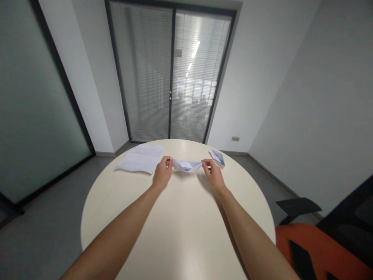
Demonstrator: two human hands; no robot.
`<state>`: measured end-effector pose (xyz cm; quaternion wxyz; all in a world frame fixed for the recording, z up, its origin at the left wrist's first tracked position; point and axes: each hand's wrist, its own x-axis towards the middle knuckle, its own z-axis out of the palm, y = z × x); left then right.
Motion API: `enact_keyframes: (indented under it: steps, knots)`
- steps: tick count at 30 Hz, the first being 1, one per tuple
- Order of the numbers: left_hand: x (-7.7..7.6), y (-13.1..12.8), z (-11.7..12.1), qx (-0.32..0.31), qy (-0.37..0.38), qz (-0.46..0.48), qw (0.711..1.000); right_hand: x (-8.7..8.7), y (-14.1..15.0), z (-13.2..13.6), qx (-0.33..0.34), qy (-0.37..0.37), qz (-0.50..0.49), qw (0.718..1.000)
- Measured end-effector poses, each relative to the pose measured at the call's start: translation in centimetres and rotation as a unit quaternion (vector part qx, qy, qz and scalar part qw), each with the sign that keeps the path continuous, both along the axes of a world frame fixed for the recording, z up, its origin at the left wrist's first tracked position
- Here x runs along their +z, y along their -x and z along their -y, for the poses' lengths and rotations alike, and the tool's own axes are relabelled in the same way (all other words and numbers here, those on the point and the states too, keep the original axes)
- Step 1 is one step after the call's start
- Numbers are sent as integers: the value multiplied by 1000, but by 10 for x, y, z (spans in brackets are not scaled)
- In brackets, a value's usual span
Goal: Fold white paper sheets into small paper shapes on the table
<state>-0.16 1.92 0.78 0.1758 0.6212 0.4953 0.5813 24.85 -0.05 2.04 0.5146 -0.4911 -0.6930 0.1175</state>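
The left hand (163, 171) is closed in a pinch, thumb and fingertips together on the left tip of the paper (187, 166); its other fingers curl in toward the palm. The right hand (213, 173) mirrors it, pinching the right tip, with its remaining fingers loosely bent. Neither hand is spread open, and neither holds anything else.

The paper lies directly between the two hands, its long axis running from left to right, in line with the pinches. Neither hand is clearly nearer: each has its own end, and the middle is left uncovered. That middle part is folded to a small peak, with the near side sagging in a curve below the tips. The paper is over the far half of the table (180, 217); a soft shadow shows beneath it, but whether its lowest edge touches the top I cannot tell.

Beyond the left hand, to its left and apart from it, a creased sheet (142, 157) lies flat near the table's far edge. Just past the right hand, on its far side, a smaller folded piece (217, 157) rests near the rim, untouched.
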Motion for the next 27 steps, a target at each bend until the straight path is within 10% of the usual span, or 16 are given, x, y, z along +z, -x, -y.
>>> enact_keyframes:
  steps: [13,27]
  knots:
    - [-5,3,-15,-31,82,157,984,0,-4,-2,-10,17,-10,1000]
    - [-2,-2,0,-50,0,31,998,9,11,15,13,-60,246,967]
